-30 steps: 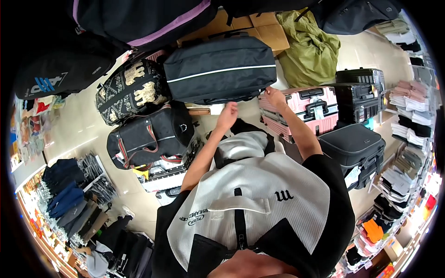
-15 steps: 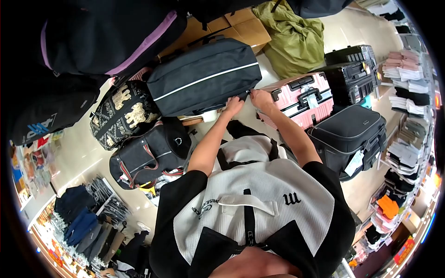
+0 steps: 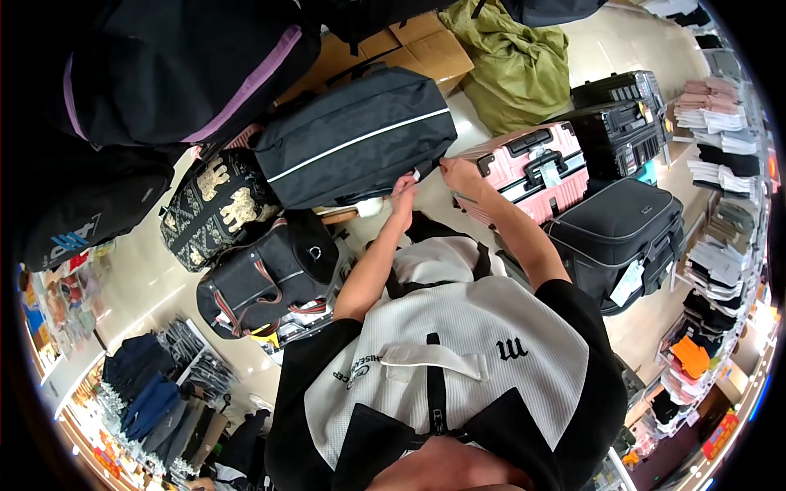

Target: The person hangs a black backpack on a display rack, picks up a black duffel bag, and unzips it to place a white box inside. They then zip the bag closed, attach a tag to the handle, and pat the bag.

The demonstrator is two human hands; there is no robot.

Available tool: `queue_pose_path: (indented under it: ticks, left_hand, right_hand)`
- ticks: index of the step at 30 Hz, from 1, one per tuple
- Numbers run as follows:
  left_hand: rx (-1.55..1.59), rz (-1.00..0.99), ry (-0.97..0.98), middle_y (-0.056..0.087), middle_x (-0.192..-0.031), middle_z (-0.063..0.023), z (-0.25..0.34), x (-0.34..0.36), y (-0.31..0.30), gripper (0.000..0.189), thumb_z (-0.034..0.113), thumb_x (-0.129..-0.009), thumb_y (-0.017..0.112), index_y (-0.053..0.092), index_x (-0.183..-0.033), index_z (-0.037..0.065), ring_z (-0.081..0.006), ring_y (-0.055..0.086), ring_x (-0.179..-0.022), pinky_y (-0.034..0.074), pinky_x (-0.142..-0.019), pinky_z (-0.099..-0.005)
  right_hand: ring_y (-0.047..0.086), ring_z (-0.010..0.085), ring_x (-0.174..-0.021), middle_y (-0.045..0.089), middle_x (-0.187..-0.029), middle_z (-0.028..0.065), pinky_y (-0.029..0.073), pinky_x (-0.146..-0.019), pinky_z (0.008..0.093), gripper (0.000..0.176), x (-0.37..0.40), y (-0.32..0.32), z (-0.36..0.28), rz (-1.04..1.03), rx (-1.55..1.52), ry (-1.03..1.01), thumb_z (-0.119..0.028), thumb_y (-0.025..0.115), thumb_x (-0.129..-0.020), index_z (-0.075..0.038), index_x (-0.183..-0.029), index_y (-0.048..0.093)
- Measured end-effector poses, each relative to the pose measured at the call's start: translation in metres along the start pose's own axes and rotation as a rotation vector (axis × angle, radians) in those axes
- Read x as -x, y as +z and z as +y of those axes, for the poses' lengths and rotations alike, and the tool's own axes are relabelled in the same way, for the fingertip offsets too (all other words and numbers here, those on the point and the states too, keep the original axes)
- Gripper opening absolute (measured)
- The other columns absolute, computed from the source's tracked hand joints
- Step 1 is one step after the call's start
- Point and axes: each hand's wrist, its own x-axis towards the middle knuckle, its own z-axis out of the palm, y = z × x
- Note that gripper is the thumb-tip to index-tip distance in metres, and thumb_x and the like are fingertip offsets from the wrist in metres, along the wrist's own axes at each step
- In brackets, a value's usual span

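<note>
A large dark bag point(image 3: 356, 135) with a white stripe lies in front of me. At its near right edge, my left hand point(image 3: 404, 190) has its fingers pinched beside a small white tag point(image 3: 417, 175) on the bag. My right hand point(image 3: 462, 177) is closed near the bag's right corner, left of a pink suitcase point(image 3: 532, 170); what its fingers hold, if anything, is too small to make out. A black bag with elephant prints point(image 3: 221, 200) stands left of the large bag.
A black duffel point(image 3: 270, 274) is at the left, and a dark grey suitcase point(image 3: 614, 237) at the right. Black hard suitcases point(image 3: 618, 135), a green cloth point(image 3: 516, 65) and a cardboard box point(image 3: 434, 51) lie farther off. Clothing shelves point(image 3: 720, 204) line the right side.
My left hand has turned more upright and shifted slightly left, and a white tag now shows beside its fingers. My right hand stays near the bag's corner.
</note>
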Motion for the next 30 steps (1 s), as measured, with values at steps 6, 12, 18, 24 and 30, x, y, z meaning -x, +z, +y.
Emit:
queue_pose_path:
  ticks: [6, 12, 18, 24, 30]
  left_hand:
    - [0.107, -0.127, -0.132, 0.060, -0.099, -0.0021, 0.024, 0.003, 0.001, 0.015, 0.003, -0.094, 0.047, 0.054, -0.106, 0.009, -0.0138, 0.060, -0.091, 0.049, -0.078, -0.0278]
    - [-0.183, -0.125, -0.366, 0.062, -0.078, -0.0005, 0.048, -0.003, -0.014, 0.010, 0.013, -0.096, 0.050, 0.058, -0.102, 0.011, -0.0104, 0.061, -0.064, 0.054, -0.055, -0.0279]
    - [-0.682, 0.124, -0.324, 0.062, -0.069, -0.0122, 0.036, -0.009, -0.013, 0.013, 0.007, -0.080, 0.056, 0.063, -0.085, -0.003, -0.0198, 0.061, -0.052, 0.050, -0.040, -0.0321]
    - [-0.288, 0.126, -0.579, 0.046, -0.057, -0.0005, 0.039, -0.017, -0.013, 0.016, 0.017, -0.082, 0.057, 0.054, -0.068, 0.009, -0.0108, 0.038, -0.044, 0.029, -0.036, -0.0232]
    - [-0.522, 0.085, -0.700, 0.047, -0.057, -0.0008, 0.020, -0.051, -0.033, 0.019, 0.020, -0.083, 0.055, 0.056, -0.068, 0.009, -0.0111, 0.041, -0.045, 0.028, -0.037, -0.0251]
  right_hand:
    - [0.066, 0.0375, -0.094, 0.068, -0.102, 0.0199, 0.052, -0.083, 0.0469, 0.034, -0.008, 0.006, -0.010, -0.116, 0.095, -0.026, -0.023, 0.042, -0.091, -0.007, -0.110, 0.064]
    - [0.066, 0.0381, -0.090, 0.068, -0.095, 0.0215, 0.053, -0.081, 0.0468, 0.032, -0.011, 0.044, -0.012, -0.184, -0.050, -0.259, -0.030, 0.048, -0.086, -0.008, -0.102, 0.066]
    - [0.063, 0.0426, -0.088, 0.067, -0.094, 0.0229, 0.051, -0.077, 0.0500, 0.026, 0.007, 0.068, -0.015, -0.075, -0.175, -0.241, -0.023, 0.052, -0.085, -0.008, -0.103, 0.063]
    - [0.061, 0.0447, -0.088, 0.065, -0.096, 0.0237, 0.050, -0.076, 0.0525, 0.023, 0.021, 0.082, -0.017, 0.051, -0.241, -0.200, -0.015, 0.053, -0.084, -0.006, -0.104, 0.061]
    - [0.059, 0.0472, -0.089, 0.065, -0.096, 0.0249, 0.050, -0.077, 0.0524, 0.023, 0.033, 0.067, -0.031, 0.094, -0.313, -0.305, -0.013, 0.053, -0.082, -0.002, -0.101, 0.061]
